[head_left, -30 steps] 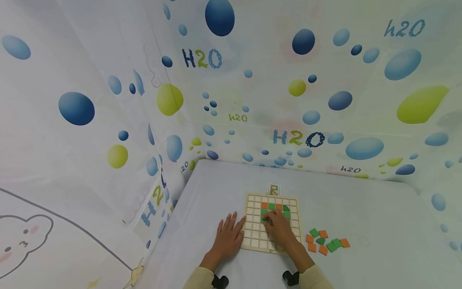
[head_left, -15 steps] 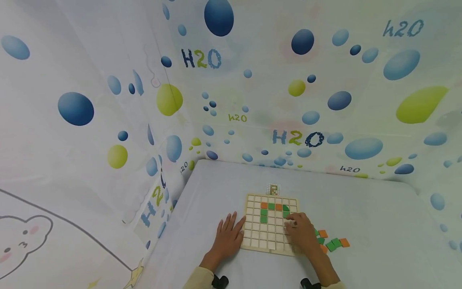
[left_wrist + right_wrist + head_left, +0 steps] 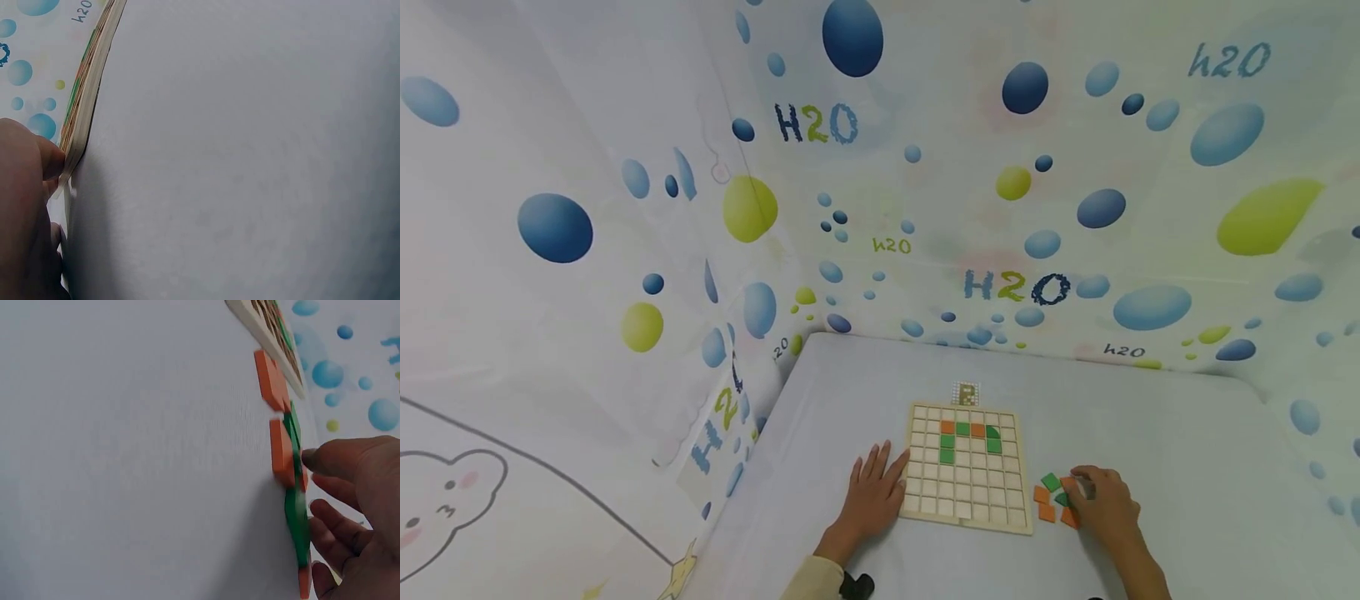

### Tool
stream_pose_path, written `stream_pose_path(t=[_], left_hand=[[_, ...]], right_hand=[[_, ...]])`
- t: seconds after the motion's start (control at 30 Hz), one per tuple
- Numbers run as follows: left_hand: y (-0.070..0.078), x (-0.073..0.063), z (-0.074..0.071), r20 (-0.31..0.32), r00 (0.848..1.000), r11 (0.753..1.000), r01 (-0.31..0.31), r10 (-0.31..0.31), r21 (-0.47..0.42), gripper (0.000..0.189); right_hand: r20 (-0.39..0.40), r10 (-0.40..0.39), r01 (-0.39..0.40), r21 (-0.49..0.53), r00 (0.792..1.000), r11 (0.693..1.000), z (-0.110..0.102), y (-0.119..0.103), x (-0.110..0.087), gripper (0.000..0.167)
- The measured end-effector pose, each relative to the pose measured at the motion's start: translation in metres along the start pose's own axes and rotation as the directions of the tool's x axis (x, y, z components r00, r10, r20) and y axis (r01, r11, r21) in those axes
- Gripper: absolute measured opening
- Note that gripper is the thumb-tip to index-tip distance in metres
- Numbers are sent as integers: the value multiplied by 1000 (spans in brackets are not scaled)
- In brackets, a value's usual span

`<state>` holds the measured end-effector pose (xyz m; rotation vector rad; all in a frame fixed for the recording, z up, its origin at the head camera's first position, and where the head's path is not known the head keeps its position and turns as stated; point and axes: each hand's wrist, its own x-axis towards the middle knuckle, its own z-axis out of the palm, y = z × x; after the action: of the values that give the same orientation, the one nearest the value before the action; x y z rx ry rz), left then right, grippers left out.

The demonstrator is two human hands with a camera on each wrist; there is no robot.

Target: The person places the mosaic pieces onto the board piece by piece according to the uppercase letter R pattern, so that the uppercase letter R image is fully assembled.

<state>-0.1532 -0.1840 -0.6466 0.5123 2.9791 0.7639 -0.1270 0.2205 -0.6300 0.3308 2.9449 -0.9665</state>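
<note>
A wooden grid board lies on the table with orange and green tiles set in an arch near its top. My left hand lies flat beside it, fingers spread, fingertips at the left edge; the left wrist view shows a fingertip against the board's side. To the right of the board, my right hand reaches over loose tiles, hiding some. In the right wrist view its thumb is close by a green tile, fingers loosely bent and apart. Orange tiles lie beside that green one.
A small pattern card lies just beyond the board's far edge. Behind the white tabletop hangs a curtain printed with blue and green drops. A black strap piece shows at the left wrist.
My right hand has left the board and moved right, onto the loose tiles, uncovering the green tiles in the arch. My left hand has stayed at the board's left edge.
</note>
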Motion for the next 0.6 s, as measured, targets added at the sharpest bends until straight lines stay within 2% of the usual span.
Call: stream_pose_path(t=[0.17, 0.4, 0.6], left_hand=[[-1, -1, 2, -31, 999, 1000, -21, 21, -14, 50], [5, -2, -7, 4, 1000, 1000, -7, 7, -11, 50], [6, -2, -9, 11, 1000, 1000, 2, -2, -7, 51]], right_hand=[[28, 34, -33, -22, 999, 999, -7, 10, 1, 34], [106, 11, -11, -4, 994, 1000, -10, 8, 2, 42], [132, -7, 6, 5, 991, 1000, -12, 4, 3, 36]])
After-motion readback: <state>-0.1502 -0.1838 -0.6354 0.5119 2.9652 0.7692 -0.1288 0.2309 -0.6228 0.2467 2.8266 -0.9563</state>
